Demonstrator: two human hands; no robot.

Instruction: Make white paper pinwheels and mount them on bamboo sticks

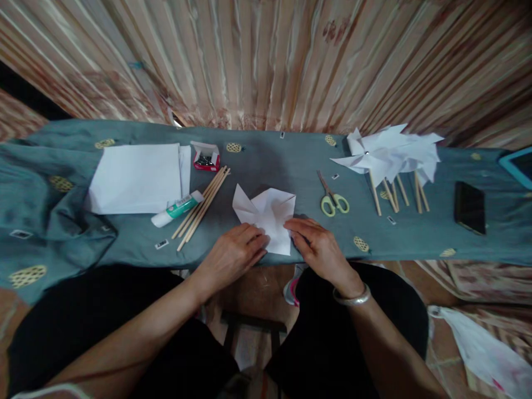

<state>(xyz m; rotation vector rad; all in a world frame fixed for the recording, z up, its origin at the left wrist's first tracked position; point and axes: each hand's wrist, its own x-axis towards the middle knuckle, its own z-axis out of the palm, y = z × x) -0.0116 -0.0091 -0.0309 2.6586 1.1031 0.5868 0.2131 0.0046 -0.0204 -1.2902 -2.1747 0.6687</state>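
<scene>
A white paper pinwheel (272, 213), partly folded with its points spread, lies at the table's front edge between my hands. My left hand (239, 246) is closed at its lower left side, the fingers pressed together on the paper. On the right side my right hand (318, 244) pinches the paper's edge between thumb and fingers. Just right of the pinwheel rest green-handled scissors (332, 200), their blades slightly apart. To the left lie several wooden sticks (203, 210) and a glue stick (177, 209) with a green label.
A stack of white paper (137, 177) lies at the left, beside an open red box (206, 157) of small dark metal pieces. Several finished pinwheels (394, 149) on sticks are piled at the right. Beyond them are a black phone (469, 207) and a blue-edged device (519, 166).
</scene>
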